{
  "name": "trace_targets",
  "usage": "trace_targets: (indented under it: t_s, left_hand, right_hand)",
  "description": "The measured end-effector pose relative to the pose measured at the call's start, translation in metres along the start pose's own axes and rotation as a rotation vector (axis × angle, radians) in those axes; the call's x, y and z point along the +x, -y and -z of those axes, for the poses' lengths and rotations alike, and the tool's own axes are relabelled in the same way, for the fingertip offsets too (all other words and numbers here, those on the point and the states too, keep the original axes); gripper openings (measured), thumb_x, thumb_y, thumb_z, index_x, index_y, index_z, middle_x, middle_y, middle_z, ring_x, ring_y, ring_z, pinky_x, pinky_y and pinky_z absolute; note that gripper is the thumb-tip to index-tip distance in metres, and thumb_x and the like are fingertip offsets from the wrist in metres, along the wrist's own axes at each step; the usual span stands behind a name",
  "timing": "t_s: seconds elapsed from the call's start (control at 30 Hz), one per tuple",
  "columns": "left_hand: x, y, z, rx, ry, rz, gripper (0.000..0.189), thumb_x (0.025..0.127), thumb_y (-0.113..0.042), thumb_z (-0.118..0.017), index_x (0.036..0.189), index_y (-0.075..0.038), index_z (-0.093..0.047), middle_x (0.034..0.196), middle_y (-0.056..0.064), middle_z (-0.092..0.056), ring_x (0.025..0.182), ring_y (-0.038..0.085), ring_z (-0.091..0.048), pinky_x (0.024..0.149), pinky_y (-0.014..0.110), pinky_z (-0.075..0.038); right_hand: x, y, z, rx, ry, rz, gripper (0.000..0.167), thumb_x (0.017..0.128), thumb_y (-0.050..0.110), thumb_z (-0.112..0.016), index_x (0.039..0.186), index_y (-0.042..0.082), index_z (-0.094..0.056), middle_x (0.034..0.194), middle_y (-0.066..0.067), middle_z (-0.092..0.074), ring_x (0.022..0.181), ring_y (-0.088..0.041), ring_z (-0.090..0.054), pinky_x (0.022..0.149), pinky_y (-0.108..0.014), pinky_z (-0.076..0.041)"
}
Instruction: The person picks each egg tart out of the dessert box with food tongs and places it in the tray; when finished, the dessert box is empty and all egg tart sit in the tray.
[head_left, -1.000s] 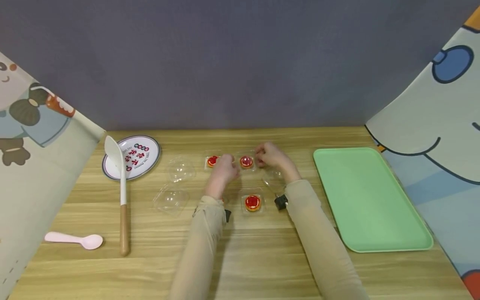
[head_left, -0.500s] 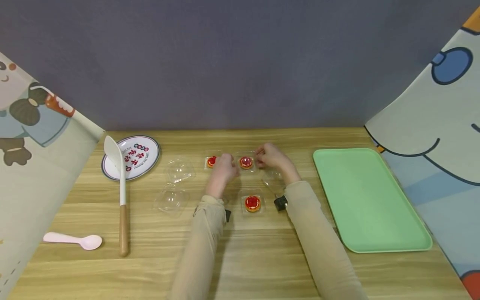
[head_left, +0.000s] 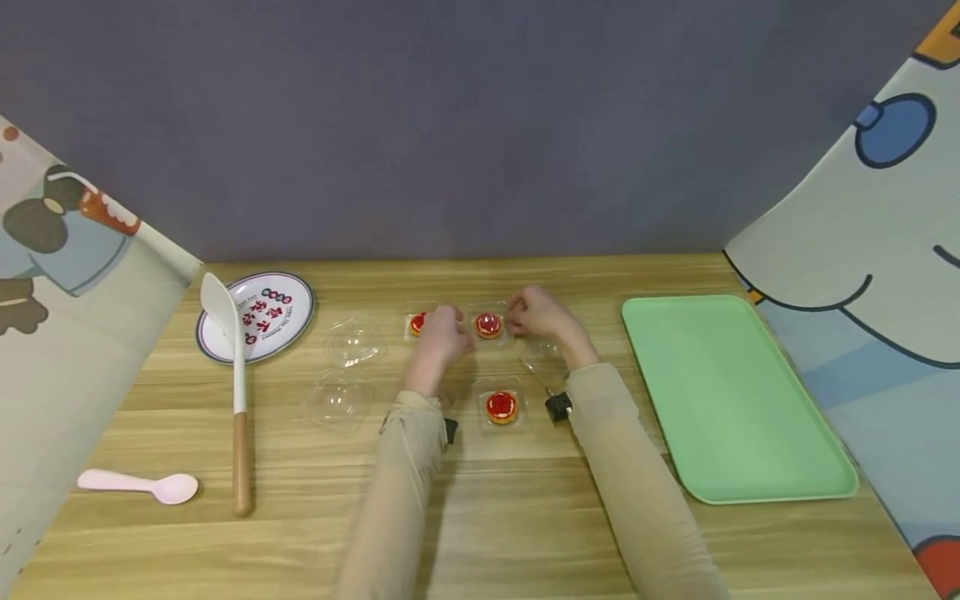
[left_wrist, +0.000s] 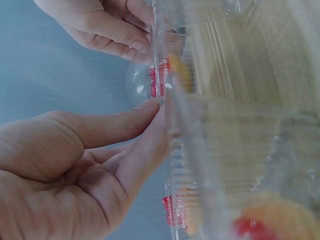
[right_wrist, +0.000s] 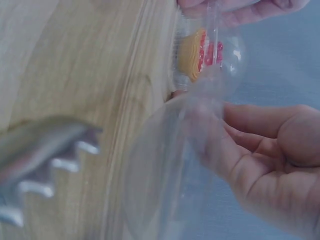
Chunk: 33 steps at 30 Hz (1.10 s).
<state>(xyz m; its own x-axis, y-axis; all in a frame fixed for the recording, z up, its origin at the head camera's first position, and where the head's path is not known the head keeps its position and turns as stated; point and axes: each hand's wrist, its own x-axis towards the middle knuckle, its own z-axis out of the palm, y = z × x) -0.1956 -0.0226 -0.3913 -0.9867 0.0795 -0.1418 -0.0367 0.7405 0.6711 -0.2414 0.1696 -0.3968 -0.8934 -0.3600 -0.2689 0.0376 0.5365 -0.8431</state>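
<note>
Both hands are at a small clear plastic clamshell box (head_left: 488, 340) at the back middle. Inside sits a red-topped tart (head_left: 488, 325), under a domed lid (left_wrist: 139, 82). My left hand (head_left: 442, 337) pinches the box's rim on its left side, thumb against fingers. From the opposite side my right hand (head_left: 542, 312) pinches the rim, its fingertips partly hidden by clear plastic in the right wrist view. Another boxed tart (head_left: 417, 323) lies partly behind my left hand. Nearer the front, a third tart (head_left: 501, 407) sits in its own clear box.
Two clear dome-shaped packages (head_left: 339, 396) lie to the left, and another clear dome (head_left: 543, 358) near the right wrist. Further out are a white plate (head_left: 288, 329), a long wooden-handled ladle (head_left: 241, 458), a pink spoon (head_left: 174, 489) and a green tray (head_left: 738, 400). Toothed metal (right_wrist: 50, 160) shows close by.
The head view has shifted slightly, moving the whole scene a little left. Both hands stay at the same box with hardly any movement.
</note>
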Motion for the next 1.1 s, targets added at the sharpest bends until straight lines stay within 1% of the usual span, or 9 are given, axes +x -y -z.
trace_targets:
  t_s: [0.23,0.43,0.47,0.63,0.73,0.8,0.87,0.93,1.1]
  left_hand:
    - [0.000,0.001,0.002,0.006,0.002,-0.007,0.046,0.083,0.007,-0.071,0.128,0.015,-0.065,0.112,0.026,-0.076,0.115,0.042,-0.069,0.103,0.048,-0.059]
    - [0.001,0.002,0.001,0.003,-0.011,-0.011,0.046,0.082,0.006,-0.070,0.127,0.015,-0.065,0.110,0.025,-0.077,0.115,0.042,-0.069,0.103,0.048,-0.059]
    - [0.009,0.011,-0.004,0.001,-0.020,-0.026,0.046,0.082,0.004,-0.071,0.126,0.013,-0.066,0.107,0.022,-0.078,0.113,0.040,-0.070,0.101,0.046,-0.060]
    - [0.009,0.012,-0.004,-0.006,-0.011,-0.023,0.046,0.082,0.004,-0.070,0.127,0.014,-0.066,0.107,0.022,-0.079,0.114,0.039,-0.070,0.101,0.046,-0.060]
    - [0.001,0.003,0.001,-0.049,0.011,0.021,0.044,0.086,0.006,-0.073,0.128,0.015,-0.064,0.113,0.025,-0.076,0.116,0.040,-0.070,0.104,0.045,-0.059]
    - [0.000,0.003,0.000,-0.103,0.026,0.052,0.044,0.089,0.005,-0.076,0.129,0.015,-0.062,0.117,0.026,-0.075,0.115,0.038,-0.070,0.103,0.042,-0.060]
    - [0.000,0.003,0.000,-0.164,0.040,0.084,0.046,0.090,0.005,-0.078,0.131,0.016,-0.060,0.119,0.027,-0.074,0.113,0.038,-0.072,0.101,0.040,-0.061]
    - [0.001,0.003,0.000,-0.158,0.025,0.081,0.044,0.091,0.004,-0.078,0.130,0.016,-0.061,0.121,0.028,-0.073,0.114,0.037,-0.072,0.101,0.040,-0.061]
    - [0.002,0.004,0.001,-0.011,-0.039,0.029,0.038,0.088,0.002,-0.072,0.124,0.012,-0.069,0.119,0.024,-0.075,0.119,0.040,-0.068,0.104,0.046,-0.058]
  right_hand:
    - [0.001,-0.001,-0.001,0.016,0.000,-0.013,0.038,0.104,-0.013,-0.045,0.140,-0.023,-0.048,0.101,-0.024,-0.066,0.077,-0.018,-0.063,0.072,-0.025,-0.061]
    - [0.002,-0.001,-0.003,0.040,-0.006,0.015,0.041,0.100,-0.017,-0.043,0.140,-0.024,-0.046,0.090,-0.016,-0.060,0.073,-0.015,-0.058,0.067,-0.022,-0.057]
    - [0.002,-0.001,-0.003,0.040,-0.007,0.020,0.041,0.099,-0.017,-0.042,0.139,-0.024,-0.046,0.089,-0.015,-0.059,0.073,-0.015,-0.057,0.067,-0.021,-0.057]
    - [0.002,0.001,-0.003,0.032,-0.011,0.016,0.039,0.100,-0.017,-0.043,0.138,-0.024,-0.047,0.101,-0.026,-0.066,0.078,-0.017,-0.062,0.071,-0.022,-0.060]
    - [0.001,0.001,-0.004,0.021,-0.011,0.013,0.041,0.100,-0.016,-0.045,0.141,-0.023,-0.047,0.112,-0.033,-0.067,0.082,-0.020,-0.065,0.073,-0.023,-0.061]
    - [0.001,0.001,-0.005,0.003,-0.010,0.018,0.042,0.100,-0.015,-0.046,0.142,-0.022,-0.048,0.110,-0.032,-0.068,0.081,-0.020,-0.065,0.071,-0.023,-0.059]
    - [0.001,0.001,-0.005,-0.013,-0.009,0.028,0.042,0.100,-0.015,-0.046,0.141,-0.022,-0.049,0.102,-0.028,-0.069,0.076,-0.019,-0.063,0.066,-0.021,-0.056]
    - [0.001,0.001,-0.006,-0.012,-0.005,0.027,0.043,0.099,-0.016,-0.046,0.141,-0.021,-0.049,0.093,-0.023,-0.067,0.071,-0.017,-0.060,0.063,-0.020,-0.054]
    - [0.001,0.002,-0.008,0.001,0.019,0.019,0.052,0.096,-0.019,-0.041,0.148,-0.021,-0.043,0.084,-0.016,-0.061,0.064,-0.014,-0.056,0.059,-0.020,-0.054]
